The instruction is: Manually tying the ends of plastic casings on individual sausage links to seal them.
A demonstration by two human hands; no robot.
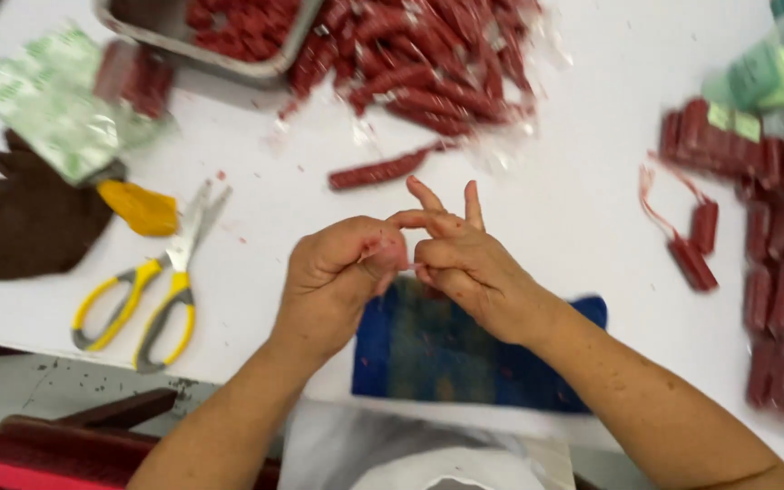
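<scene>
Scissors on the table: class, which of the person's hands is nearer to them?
Left. The left hand is just right of the scissors, apart from them. The right hand is farther right, beyond the left hand, fingertips meeting it.

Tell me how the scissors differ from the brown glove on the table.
The scissors are metal with yellow handles, blades shut; the brown glove is soft dark fabric, lying flat. The scissors lie clear, while a plastic packet overlaps the glove. Both rest left of the left hand, untouched.
</scene>
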